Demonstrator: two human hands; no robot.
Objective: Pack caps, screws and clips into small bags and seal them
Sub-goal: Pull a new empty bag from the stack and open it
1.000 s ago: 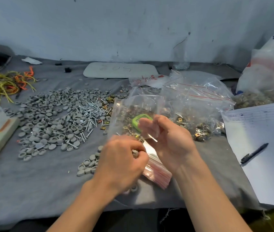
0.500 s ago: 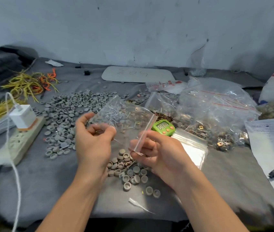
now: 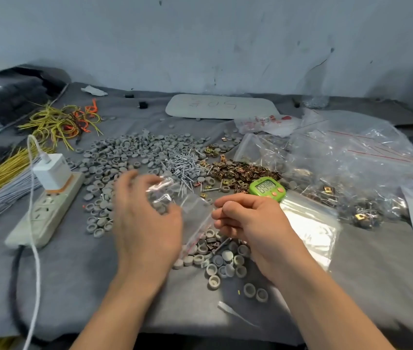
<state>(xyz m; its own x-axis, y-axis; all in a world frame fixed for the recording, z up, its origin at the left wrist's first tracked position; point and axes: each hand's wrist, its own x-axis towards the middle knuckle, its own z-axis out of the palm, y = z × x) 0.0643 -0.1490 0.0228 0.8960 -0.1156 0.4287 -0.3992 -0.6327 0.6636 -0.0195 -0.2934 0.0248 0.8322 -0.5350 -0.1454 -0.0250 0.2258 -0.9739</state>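
A small clear zip bag (image 3: 192,215) with a red seal strip hangs between my hands above the grey cloth. My right hand (image 3: 250,223) pinches its right edge. My left hand (image 3: 147,218) is blurred at the bag's left side, fingers spread and loosely curved; I cannot tell whether it holds the bag. Under the bag lies a small heap of grey caps (image 3: 221,261) with a few brass clips. A wide spread of grey caps (image 3: 124,157), a pile of silver screws (image 3: 182,165) and a pile of brass clips (image 3: 240,170) lie further back.
A green digital timer (image 3: 267,188) sits by a stack of empty zip bags (image 3: 308,223). Big clear bags of filled packets (image 3: 346,162) are at right. A power strip with a white charger (image 3: 49,198) and yellow wire ties (image 3: 56,122) are at left.
The bag has sunk lower and turned, its seal strip now pointing down toward the small cap heap. My left hand has moved over the bag's left side and is blurred by motion.
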